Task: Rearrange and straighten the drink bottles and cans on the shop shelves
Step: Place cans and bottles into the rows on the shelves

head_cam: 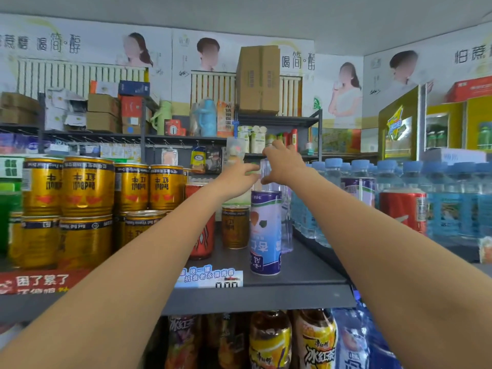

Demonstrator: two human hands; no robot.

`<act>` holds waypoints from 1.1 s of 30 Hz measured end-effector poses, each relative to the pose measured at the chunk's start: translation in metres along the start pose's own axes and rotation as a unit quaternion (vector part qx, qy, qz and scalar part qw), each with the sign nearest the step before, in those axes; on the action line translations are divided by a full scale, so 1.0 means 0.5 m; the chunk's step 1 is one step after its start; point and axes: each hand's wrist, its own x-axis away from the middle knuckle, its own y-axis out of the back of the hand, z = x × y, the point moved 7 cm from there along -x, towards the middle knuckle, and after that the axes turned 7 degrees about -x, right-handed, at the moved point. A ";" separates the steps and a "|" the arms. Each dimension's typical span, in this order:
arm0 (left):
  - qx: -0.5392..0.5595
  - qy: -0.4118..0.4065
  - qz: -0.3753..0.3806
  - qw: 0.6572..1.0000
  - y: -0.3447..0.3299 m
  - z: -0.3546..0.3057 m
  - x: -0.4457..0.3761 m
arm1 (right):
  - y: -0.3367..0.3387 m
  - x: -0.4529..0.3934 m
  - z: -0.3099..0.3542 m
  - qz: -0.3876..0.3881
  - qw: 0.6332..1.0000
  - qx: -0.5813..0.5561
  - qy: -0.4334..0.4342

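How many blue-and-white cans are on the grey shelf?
2. One can stands near the shelf front, below both hands. Another stands farther right by the red can. More may be hidden.

Both hands (262,170) grip a clear bottle (277,209) on the shelf (306,272)

A small shop, grey metal shelf (292,282) stocked with rows of gold cans (87,186) and water bottles (442,198), price label (210,278) on its edge, drink posters (87,49) above
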 end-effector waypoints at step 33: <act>0.001 -0.027 -0.012 1.000 0.000 -0.003 0.074 | -0.009 0.107 -0.010 -0.041 0.976 0.185 0.103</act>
